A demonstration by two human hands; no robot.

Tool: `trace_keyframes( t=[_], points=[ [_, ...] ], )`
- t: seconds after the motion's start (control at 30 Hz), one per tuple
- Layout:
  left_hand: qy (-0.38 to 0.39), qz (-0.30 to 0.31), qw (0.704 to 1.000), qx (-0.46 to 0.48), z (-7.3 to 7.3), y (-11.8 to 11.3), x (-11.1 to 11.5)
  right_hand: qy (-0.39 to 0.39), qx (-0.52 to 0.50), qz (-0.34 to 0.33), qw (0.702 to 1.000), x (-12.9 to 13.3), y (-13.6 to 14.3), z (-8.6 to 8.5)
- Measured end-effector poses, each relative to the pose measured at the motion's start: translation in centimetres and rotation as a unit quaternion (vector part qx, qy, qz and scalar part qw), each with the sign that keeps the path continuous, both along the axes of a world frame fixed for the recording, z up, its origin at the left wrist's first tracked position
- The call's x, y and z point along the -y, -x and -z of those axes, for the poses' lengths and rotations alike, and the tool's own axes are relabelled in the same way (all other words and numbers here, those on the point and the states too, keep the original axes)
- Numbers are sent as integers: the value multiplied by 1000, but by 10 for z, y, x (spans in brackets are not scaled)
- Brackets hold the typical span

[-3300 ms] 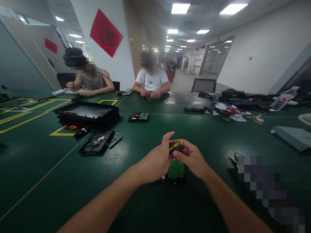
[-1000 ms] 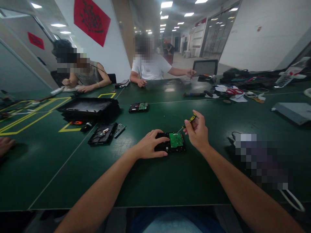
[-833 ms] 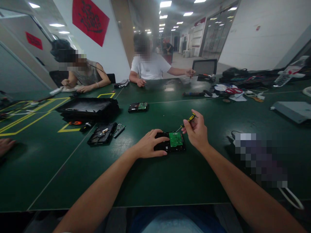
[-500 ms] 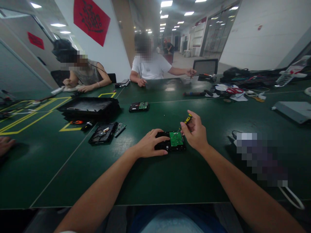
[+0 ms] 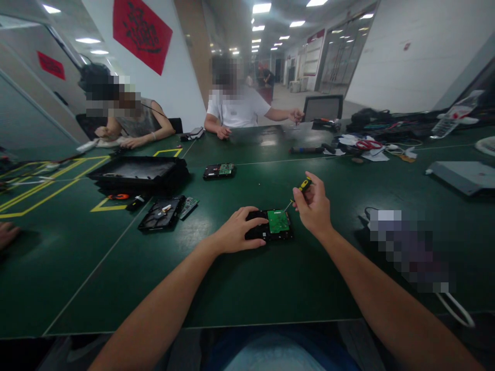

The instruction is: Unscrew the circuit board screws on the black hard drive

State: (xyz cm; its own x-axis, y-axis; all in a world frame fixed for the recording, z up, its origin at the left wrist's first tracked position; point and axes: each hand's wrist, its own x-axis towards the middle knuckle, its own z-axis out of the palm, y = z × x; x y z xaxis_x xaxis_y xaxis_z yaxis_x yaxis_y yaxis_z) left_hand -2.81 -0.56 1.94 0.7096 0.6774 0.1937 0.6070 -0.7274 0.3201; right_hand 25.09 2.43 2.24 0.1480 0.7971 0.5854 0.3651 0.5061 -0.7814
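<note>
Under ceiling lights (image 5: 262,8), the green tabletop (image 5: 127,293) ran to a far edge where a person in white (image 5: 237,109) sat. The hard drive (image 5: 276,236), black with a green board (image 5: 278,222), lay flat, set in from the near edge. My left grip (image 5: 235,232) clasped its left end; my right grip (image 5: 314,206) pinched a yellow-and-black screwdriver (image 5: 304,185), its shaft slanting toward the board. Seconds earlier, both grips had met around that screwdriver.

office | ceiling lights (image 5: 262,8) | mesh chair (image 5: 323,108) | glass doors (image 5: 340,61) | green table (image 5: 116,281)
</note>
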Motion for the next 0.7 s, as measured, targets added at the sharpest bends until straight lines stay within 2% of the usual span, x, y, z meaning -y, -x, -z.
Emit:
trace_keyframes(
  t=[0.13,0.33,0.7],
  points=[
    [-3,6,1000,-7,-2,0,0,-1,12,-40,999,5,5,-1],
    [-8,11,1000,2,-1,1,-1,-29,83,-40,995,12,13,-1],
    [-8,11,1000,8,-1,1,0,-56,113,-39,991,17,18,-4]
  ],
)
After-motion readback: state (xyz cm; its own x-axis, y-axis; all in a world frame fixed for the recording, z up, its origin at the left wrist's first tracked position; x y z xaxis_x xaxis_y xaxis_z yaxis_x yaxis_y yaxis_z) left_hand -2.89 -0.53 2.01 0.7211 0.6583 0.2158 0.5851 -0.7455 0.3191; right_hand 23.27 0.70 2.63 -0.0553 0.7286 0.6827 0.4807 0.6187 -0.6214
